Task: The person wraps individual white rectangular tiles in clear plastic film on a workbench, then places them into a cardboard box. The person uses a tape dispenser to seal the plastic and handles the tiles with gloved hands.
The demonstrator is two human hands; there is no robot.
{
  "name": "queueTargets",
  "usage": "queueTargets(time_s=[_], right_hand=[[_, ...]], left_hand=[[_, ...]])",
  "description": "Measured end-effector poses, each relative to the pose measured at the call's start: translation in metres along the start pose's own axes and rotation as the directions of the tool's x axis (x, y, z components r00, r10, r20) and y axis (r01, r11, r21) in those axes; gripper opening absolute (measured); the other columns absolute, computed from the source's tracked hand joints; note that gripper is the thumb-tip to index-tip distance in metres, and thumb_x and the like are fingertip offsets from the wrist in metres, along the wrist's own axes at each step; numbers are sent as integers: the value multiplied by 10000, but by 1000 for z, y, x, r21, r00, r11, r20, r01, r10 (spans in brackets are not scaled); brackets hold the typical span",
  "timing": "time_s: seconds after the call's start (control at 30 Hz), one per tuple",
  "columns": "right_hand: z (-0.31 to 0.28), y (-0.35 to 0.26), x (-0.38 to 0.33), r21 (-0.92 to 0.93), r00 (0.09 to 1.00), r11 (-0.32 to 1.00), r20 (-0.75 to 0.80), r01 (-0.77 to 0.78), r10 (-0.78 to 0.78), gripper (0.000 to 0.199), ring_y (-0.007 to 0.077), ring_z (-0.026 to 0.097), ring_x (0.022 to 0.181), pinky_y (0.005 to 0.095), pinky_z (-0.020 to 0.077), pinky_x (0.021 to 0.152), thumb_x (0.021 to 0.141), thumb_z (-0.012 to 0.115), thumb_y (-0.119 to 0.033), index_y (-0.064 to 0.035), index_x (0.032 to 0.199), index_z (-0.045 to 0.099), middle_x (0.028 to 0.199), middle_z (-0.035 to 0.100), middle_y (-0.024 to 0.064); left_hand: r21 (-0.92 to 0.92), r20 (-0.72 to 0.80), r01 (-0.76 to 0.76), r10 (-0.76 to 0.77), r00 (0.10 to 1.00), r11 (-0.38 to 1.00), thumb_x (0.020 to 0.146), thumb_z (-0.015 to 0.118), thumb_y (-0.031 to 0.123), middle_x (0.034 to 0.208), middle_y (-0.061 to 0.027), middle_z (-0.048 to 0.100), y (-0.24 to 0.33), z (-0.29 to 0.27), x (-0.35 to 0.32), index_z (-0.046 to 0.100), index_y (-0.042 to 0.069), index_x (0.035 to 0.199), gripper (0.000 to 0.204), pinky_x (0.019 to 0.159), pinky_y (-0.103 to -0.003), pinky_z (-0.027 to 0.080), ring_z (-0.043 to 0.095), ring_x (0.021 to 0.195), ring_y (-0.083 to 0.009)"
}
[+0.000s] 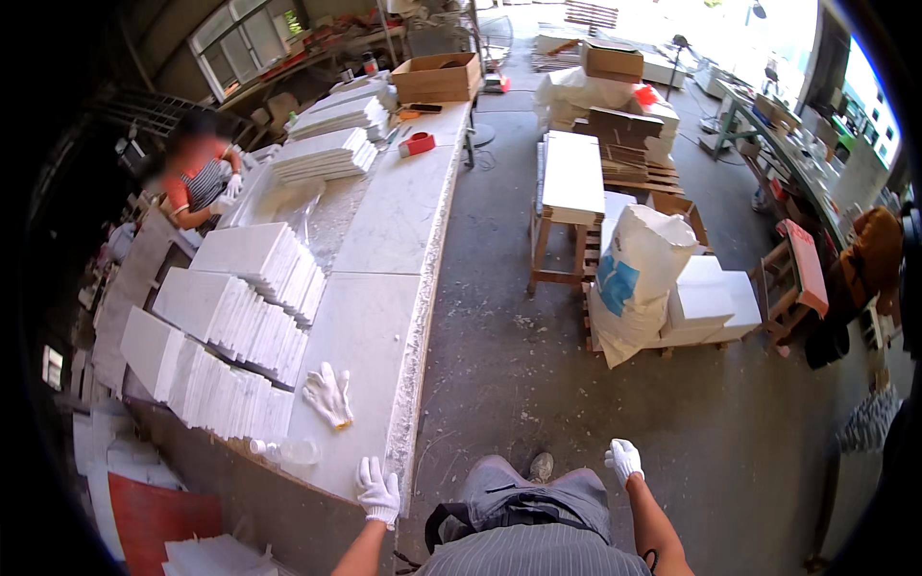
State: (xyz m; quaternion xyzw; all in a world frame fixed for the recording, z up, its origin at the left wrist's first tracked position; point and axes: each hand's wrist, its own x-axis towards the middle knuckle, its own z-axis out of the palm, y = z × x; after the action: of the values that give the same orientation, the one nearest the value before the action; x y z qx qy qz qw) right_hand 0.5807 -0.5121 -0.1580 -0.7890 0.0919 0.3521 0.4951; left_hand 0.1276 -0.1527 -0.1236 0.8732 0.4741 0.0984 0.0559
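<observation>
My left hand (377,490), in a white glove, rests on the near corner of a long white marble worktable (384,288) with its fingers spread and nothing in it. My right hand (624,459), also gloved, hangs free beside my hip over the concrete floor, holding nothing. A loose white glove (328,395) lies on the table just ahead of my left hand. Fanned rows of white marble tiles (240,326) lean along the table's left side. A small clear plastic container (298,451) sits near the table's front edge.
Another person (200,182) in gloves works at the table's far left. More tile stacks (327,154), a red tape dispenser (416,144) and a cardboard box (437,77) lie farther along. To the right stand a slab on a wooden stand (571,182), a white sack (639,278) and white blocks (711,302).
</observation>
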Motion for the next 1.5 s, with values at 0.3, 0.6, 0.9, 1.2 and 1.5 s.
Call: queueTargets(time_s=[0.3,0.6,0.9,1.2,1.5], right_hand=[[146,-159,79,95,897,995,435,38,-76,430,181,675,778,319,560,698,1036,565,-290,10,1344,562,1028,706,130],[222,-297,157,-177,759,963,650,203,-41,456,197,682,870,327,562,801,1050,531,-298,24,1372,544,1074,702,156],[372,-416,169,-271,502,891,863,364,58,425,168,675,831,309,554,759,1043,559,-288,-7,1361,556,1043,708,107],[498,-483,200,-150,133,837,987,527,93,420,156,676,830,301,552,786,1027,551,-292,17,1308,600,944,719,101],[562,-574,282,-303,91,698,942,649,324,462,183,706,860,312,549,820,1011,551,-327,13,1320,599,987,733,115]], left_hand=[[201,31,11,-17,999,980,825,657,356,1434,-228,397,25,-1,35,449,5,1432,731,1107,-616,302,368,1314,-462],[278,37,164,-181,983,947,854,639,334,1467,-173,437,85,-5,29,453,82,1453,676,1146,-598,271,367,1369,-423],[249,171,459,-506,846,853,878,620,306,1391,-190,520,123,-38,65,539,38,1364,561,1105,-571,346,442,1318,-408],[-175,-231,758,-774,589,629,862,611,127,1241,-198,580,178,-24,242,634,0,1170,334,990,-498,443,536,1119,-420],[-165,-598,765,-680,425,623,903,630,112,1418,-214,511,107,-119,541,580,23,1341,450,1061,-446,431,501,1276,-403]])
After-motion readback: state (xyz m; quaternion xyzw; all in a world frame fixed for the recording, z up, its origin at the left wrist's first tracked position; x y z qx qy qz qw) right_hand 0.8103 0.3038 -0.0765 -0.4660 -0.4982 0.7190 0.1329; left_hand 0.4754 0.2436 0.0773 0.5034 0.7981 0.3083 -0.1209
